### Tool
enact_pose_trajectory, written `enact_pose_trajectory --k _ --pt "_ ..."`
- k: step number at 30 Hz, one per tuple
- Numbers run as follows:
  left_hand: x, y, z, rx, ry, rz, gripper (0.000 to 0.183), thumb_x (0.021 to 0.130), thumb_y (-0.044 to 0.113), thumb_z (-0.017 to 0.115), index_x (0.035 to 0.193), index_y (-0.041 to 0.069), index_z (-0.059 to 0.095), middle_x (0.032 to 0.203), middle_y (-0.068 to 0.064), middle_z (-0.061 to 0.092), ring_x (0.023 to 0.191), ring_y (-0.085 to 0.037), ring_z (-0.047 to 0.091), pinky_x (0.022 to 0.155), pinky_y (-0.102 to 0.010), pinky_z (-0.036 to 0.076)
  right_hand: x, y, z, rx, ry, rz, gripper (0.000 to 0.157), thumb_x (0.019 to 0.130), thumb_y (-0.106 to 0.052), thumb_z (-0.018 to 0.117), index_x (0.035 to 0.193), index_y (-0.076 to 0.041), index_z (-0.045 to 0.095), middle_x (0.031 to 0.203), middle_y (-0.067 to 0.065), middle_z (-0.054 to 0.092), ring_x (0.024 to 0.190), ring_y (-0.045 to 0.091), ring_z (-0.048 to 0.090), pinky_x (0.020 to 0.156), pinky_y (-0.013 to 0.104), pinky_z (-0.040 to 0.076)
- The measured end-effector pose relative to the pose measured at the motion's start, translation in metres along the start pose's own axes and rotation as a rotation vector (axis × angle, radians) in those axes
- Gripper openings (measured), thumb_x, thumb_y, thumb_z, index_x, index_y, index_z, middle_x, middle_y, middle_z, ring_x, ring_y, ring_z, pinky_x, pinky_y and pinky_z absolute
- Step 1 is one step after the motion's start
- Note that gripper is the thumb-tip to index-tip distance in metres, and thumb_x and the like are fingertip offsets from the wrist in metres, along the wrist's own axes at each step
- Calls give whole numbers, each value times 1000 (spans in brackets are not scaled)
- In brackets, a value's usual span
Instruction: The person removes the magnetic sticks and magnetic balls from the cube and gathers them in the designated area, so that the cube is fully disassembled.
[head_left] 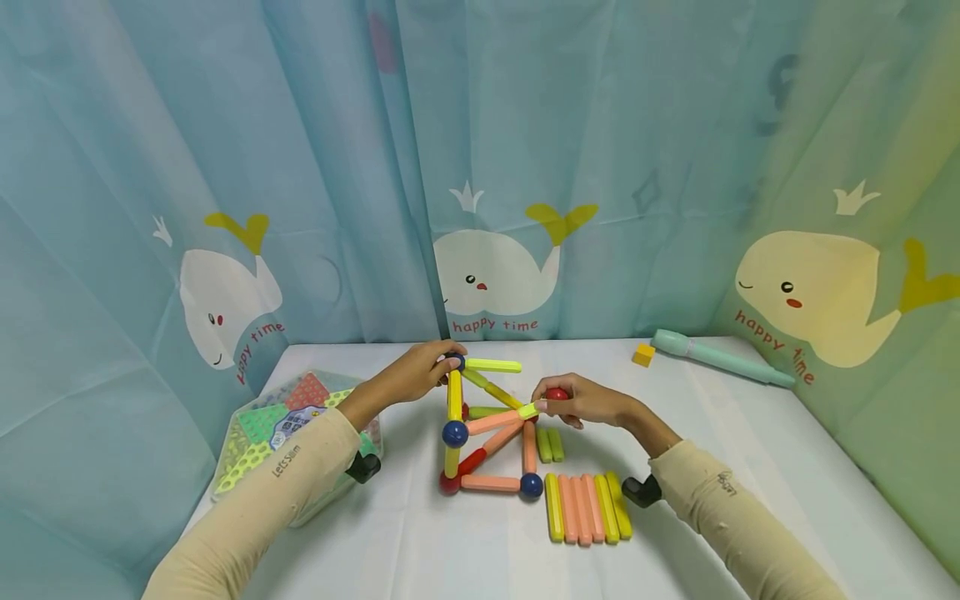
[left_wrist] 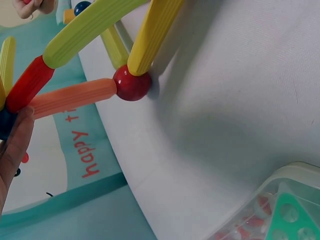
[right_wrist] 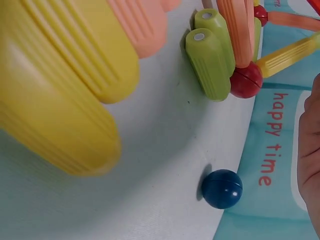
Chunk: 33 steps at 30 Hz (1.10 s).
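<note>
A frame of coloured sticks and balls stands mid-table, with a blue ball (head_left: 455, 433) at its upper front corner and a red ball (head_left: 450, 483) below. My left hand (head_left: 420, 372) grips the blue ball (head_left: 456, 362) at the upper back corner. From that ball a yellow-green stick (head_left: 492, 365) juts out to the right. A loose red ball (head_left: 557, 394) is held in the curled fingers of my right hand (head_left: 592, 402). Its thumb is right at the yellow-green end (head_left: 529, 411) of a peach stick (head_left: 492, 422).
Several yellow and peach sticks (head_left: 583, 510) lie in a row at front right, with two green sticks (right_wrist: 212, 65) behind them. A blue ball (right_wrist: 222, 189) sits farther back. A clear container (head_left: 247, 417) is under my left forearm. An orange cube (head_left: 642, 355) and teal tube (head_left: 720, 358) lie back right.
</note>
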<state>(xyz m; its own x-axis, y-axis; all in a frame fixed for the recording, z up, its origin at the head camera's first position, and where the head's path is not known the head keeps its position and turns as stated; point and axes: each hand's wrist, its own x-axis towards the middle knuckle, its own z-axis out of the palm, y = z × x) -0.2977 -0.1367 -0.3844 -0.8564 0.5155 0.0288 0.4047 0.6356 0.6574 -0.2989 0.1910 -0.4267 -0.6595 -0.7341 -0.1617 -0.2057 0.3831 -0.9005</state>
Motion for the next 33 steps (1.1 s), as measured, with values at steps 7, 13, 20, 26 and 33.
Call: enact_pose_trajectory --k 7,13,20,26,33 --pt "0 1 0 0 -2 -11 29 106 18 51 132 9 59 118 -8 67 93 -16 68 84 -30 60 1 3 3 -13 22 -16 20 101 -24 62 109 -7 68 74 10 51 53 9 44 49 22 40" --pt "-1 1 1 -14 1 -13 29 106 16 50 132 7 59 119 -9 67 96 -17 69 84 -32 60 3 6 7 -17 46 -32 16 98 -23 67 105 -9 70 88 32 56 53 9 45 48 24 40" --pt "0 1 2 1 5 -19 29 106 18 50 132 8 59 119 -9 67 93 -16 68 83 -30 60 -3 5 7 18 9 -34 24 101 -20 61 118 -3 66 76 9 55 55 9 46 50 23 43" --pt "0 1 1 16 4 -13 29 106 18 51 132 9 59 118 -9 67 91 -15 67 82 -29 60 -8 4 4 55 -48 -7 30 102 -18 58 126 -1 62 74 0 52 58 9 46 54 22 44" --pt "0 1 1 3 4 -20 29 106 18 50 132 9 59 118 -8 66 94 -16 67 84 -31 60 -8 3 4 11 -15 -48 24 101 -17 59 118 -2 66 88 13 62 56 9 45 51 26 43"
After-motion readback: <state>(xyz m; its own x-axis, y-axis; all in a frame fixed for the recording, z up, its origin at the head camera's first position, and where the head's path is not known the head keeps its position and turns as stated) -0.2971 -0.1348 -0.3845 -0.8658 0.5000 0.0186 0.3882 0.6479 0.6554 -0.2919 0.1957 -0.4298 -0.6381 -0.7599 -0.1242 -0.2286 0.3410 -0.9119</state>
